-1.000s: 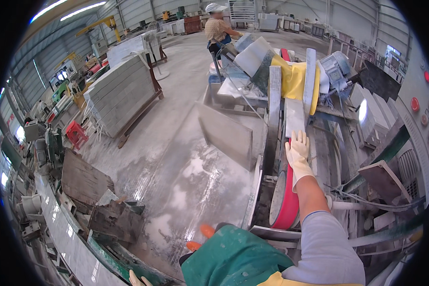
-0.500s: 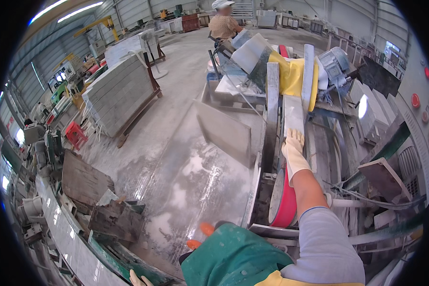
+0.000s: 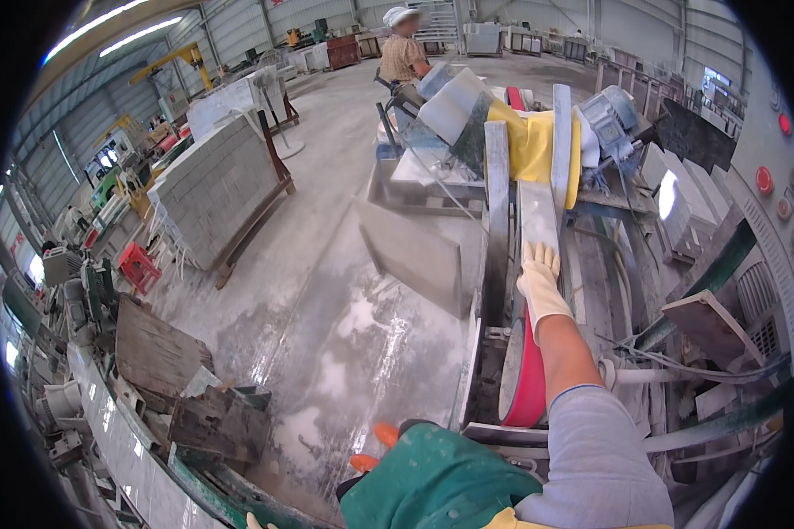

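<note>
My right hand [image 3: 543, 280], in a cream glove, lies with outstretched fingers on the near end of a narrow pale grey strip [image 3: 537, 212], which looks like stone. The strip lies lengthwise on a machine track, its far end at a yellow cover [image 3: 531, 145]. Below my wrist a red belt [image 3: 528, 379] curves round a wheel. Grey rails [image 3: 496, 185] run up both sides of the track. At the bottom edge only the gloved fingertips of my left hand [image 3: 254, 522] show, beside a green metal edge [image 3: 225, 504]; the rest is out of frame.
A grey slab [image 3: 412, 256] leans left of the machine. A motor [image 3: 610, 119] sits beyond the yellow cover. Red buttons [image 3: 764, 181] dot a panel at right. Another person [image 3: 403, 53] stands at the far side. Stacked slabs [image 3: 216, 189] and a red stool [image 3: 138, 266] are at left.
My right hand stays on the strip, its fingers slightly more spread. The left hand has dropped further out at the bottom edge. The whole view has shifted slightly.
</note>
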### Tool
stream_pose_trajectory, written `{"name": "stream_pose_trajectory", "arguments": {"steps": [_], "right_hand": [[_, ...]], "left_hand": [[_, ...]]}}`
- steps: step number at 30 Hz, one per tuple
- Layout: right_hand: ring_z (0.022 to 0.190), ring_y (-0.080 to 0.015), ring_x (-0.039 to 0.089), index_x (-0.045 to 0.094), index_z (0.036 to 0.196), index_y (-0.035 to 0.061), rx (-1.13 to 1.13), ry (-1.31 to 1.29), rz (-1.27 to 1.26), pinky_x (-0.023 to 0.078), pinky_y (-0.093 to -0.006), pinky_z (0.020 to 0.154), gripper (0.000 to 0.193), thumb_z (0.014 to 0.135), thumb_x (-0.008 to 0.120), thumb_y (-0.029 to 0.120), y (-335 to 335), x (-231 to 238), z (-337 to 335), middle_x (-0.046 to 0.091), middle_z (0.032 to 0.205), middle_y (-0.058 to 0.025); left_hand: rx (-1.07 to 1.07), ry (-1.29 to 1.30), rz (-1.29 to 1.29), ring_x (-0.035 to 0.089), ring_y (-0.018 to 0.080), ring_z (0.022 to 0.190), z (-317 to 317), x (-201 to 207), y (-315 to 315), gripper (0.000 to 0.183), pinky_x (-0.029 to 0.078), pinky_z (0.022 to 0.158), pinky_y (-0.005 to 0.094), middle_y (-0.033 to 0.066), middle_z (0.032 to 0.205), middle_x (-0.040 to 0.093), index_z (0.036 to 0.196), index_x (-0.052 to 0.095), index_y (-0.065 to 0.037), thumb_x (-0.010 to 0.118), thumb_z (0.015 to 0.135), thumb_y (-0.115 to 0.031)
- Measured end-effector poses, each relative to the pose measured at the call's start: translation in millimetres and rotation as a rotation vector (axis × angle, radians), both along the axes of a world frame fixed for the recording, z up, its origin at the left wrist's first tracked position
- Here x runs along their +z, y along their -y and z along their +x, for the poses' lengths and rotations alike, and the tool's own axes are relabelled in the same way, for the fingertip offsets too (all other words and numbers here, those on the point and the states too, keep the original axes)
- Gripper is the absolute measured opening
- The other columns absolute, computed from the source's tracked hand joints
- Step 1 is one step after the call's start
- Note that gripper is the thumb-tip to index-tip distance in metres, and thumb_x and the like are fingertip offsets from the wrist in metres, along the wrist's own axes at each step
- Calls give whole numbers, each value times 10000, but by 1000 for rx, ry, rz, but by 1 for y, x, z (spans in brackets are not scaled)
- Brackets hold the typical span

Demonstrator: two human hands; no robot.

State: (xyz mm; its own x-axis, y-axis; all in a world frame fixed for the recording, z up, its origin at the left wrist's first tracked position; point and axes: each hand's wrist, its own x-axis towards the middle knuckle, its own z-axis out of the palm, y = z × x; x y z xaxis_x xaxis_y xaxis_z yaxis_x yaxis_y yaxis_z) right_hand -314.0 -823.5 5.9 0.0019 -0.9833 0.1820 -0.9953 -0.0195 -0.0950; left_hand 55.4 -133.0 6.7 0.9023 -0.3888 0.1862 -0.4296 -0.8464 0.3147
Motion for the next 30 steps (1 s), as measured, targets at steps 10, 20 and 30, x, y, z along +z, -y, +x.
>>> {"name": "stream_pose_trajectory", "arguments": {"steps": [10, 20, 30], "right_hand": [[1527, -366, 188, 287, 1589, 179, -11, -14, 46, 64, -508, 1247, 795, 848, 574, 183, -12, 12, 3, 252, 1644, -159], [1521, -356, 205, 304, 1583, 178, -15, -19, 9, 70, -498, 1247, 795, 842, 594, 191, -20, 12, 4, 284, 1629, -155], [1507, -352, 230, 317, 1571, 171, 0, 38, -20, 119, -490, 1242, 861, 799, 697, 204, -33, 16, 5, 315, 1611, -143]], "left_hand": [[-14, -2, -41, 496, 385, 1320, -1, 3, 2, 466, 395, 1126, 434, 234, 1455, 502, 1451, 477, -20, 532, 1020, -189], [-13, -7, -34, 495, 386, 1320, -2, 5, 4, 462, 393, 1128, 434, 238, 1454, 500, 1449, 478, -17, 526, 1019, -181], [-1, -14, -39, 490, 384, 1325, -3, 5, 4, 461, 391, 1126, 435, 228, 1456, 502, 1454, 476, -32, 526, 1019, -178]]}}
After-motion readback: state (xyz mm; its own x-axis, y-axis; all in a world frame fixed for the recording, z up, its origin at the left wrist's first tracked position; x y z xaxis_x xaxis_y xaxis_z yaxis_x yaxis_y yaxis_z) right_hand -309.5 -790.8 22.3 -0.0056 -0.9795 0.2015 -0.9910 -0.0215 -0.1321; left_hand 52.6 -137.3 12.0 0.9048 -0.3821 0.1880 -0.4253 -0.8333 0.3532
